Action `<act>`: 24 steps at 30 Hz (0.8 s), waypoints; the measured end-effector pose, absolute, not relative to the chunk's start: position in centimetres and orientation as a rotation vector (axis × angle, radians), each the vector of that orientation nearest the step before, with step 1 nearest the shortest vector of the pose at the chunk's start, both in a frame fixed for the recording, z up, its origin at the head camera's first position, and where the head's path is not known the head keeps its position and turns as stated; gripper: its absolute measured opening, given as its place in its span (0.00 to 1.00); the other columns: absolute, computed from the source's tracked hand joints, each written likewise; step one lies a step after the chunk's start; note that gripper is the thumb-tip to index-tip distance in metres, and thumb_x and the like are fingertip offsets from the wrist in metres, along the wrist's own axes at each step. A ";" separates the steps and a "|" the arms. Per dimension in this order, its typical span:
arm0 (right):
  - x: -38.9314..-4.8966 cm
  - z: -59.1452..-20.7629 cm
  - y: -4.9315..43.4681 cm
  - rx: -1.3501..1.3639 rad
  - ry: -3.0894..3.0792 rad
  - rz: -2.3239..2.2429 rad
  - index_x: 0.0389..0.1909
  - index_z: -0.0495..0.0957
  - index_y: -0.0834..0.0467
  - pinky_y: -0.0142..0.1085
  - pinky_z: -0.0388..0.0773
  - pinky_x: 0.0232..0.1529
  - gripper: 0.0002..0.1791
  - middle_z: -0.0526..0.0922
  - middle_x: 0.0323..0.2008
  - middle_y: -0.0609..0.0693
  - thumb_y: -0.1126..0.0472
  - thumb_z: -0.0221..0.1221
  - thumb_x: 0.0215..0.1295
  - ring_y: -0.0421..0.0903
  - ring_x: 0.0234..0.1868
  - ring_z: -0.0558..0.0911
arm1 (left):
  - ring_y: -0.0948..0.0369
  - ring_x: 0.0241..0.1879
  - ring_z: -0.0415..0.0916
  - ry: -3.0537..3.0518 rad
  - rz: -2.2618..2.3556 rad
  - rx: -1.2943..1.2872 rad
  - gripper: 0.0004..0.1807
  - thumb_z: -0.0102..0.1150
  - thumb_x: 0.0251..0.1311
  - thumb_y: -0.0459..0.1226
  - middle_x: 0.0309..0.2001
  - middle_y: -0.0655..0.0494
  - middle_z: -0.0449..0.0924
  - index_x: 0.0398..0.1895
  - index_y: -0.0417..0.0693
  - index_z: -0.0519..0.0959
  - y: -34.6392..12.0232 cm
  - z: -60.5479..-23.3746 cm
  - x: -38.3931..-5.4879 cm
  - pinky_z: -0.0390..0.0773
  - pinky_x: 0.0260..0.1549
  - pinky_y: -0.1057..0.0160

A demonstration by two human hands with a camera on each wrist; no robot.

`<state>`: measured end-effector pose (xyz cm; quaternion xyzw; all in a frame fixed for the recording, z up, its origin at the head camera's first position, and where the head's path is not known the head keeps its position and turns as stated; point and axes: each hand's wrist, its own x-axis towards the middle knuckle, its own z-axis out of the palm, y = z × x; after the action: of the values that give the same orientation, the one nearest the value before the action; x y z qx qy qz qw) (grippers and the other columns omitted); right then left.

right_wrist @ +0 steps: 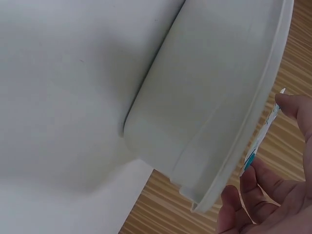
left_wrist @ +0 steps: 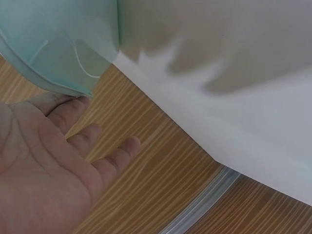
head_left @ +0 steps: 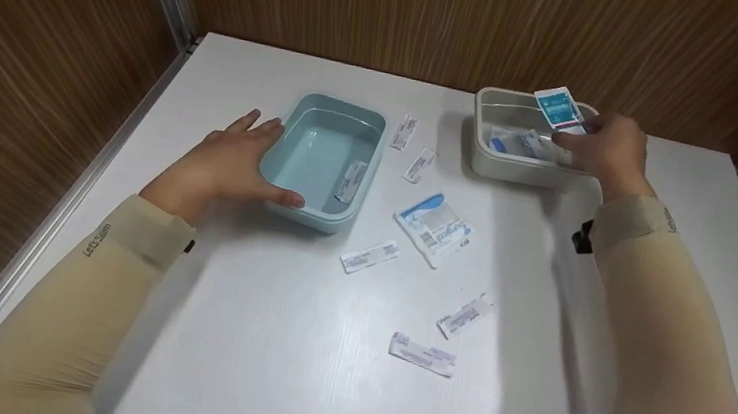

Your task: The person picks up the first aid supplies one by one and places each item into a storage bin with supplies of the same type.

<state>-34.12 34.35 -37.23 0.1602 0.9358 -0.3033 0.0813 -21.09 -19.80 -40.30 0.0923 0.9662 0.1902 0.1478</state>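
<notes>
My left hand (head_left: 231,162) is spread along the left side of a light blue plastic box (head_left: 374,157), fingers straight at its rim and thumb over the near corner. One small white packet (head_left: 350,181) lies inside this box. At the back right, my right hand (head_left: 611,151) pinches a teal-and-white packet (head_left: 559,108) over the rim of a beige plastic box (head_left: 518,169). In the right wrist view the packet (right_wrist: 263,134) shows edge-on between thumb and fingers. Blue-and-white packets (head_left: 519,143) lie in the beige box, partly hidden by my hand.
Between the boxes lies a larger packet (head_left: 434,229) printed "Surgical". Several narrow white packets, such as one strip (head_left: 369,257) and another strip (head_left: 422,355), are scattered over the white table (head_left: 286,383). Wood-grain panels (head_left: 383,7) border the table at the back and sides.
</notes>
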 end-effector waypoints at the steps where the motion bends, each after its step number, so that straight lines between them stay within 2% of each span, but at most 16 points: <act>1: -34.2 -37.3 34.3 0.484 2.791 -0.914 0.88 0.66 0.57 0.51 0.77 0.79 0.52 0.74 0.83 0.61 0.36 0.72 0.73 0.55 0.71 0.74 | 0.45 0.96 0.31 2.779 0.547 0.264 0.79 0.75 0.51 0.79 0.95 0.53 0.46 0.95 0.47 0.49 -19.8 -40.3 -21.0 0.48 0.88 0.25; 7: -34.3 -37.5 34.2 0.505 2.761 -0.943 0.89 0.64 0.54 0.50 0.77 0.79 0.54 0.72 0.84 0.59 0.35 0.73 0.72 0.54 0.71 0.74 | 0.44 0.96 0.32 2.781 0.554 0.270 0.80 0.75 0.49 0.80 0.95 0.51 0.47 0.95 0.47 0.49 -20.0 -40.5 -21.0 0.48 0.88 0.24; 12: -33.6 -37.3 34.6 0.495 2.781 -0.941 0.91 0.59 0.57 0.56 0.68 0.88 0.62 0.63 0.89 0.61 0.28 0.72 0.69 0.60 0.85 0.68 | 0.45 0.96 0.31 2.783 0.546 0.274 0.81 0.74 0.49 0.81 0.95 0.51 0.47 0.95 0.46 0.49 -19.7 -40.6 -21.2 0.48 0.88 0.25; 15: -33.2 -37.1 34.9 0.491 2.780 -0.972 0.91 0.58 0.58 0.58 0.64 0.90 0.64 0.59 0.91 0.61 0.27 0.72 0.67 0.62 0.90 0.63 | 0.45 0.96 0.31 2.782 0.538 0.272 0.81 0.75 0.49 0.81 0.95 0.51 0.47 0.95 0.46 0.49 -19.6 -40.6 -21.3 0.48 0.88 0.25; 24: -31.9 -36.2 34.4 0.400 2.841 -0.974 0.91 0.59 0.59 0.56 0.66 0.89 0.62 0.61 0.89 0.62 0.29 0.72 0.69 0.62 0.88 0.64 | 0.44 0.96 0.31 2.782 0.529 0.263 0.81 0.75 0.49 0.81 0.95 0.51 0.47 0.95 0.46 0.49 -19.7 -40.3 -21.2 0.48 0.87 0.24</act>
<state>-31.90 34.39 -36.20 0.1318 0.9362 -0.3209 0.0561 -21.25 -19.74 -40.32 0.0915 0.9674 0.1840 0.1481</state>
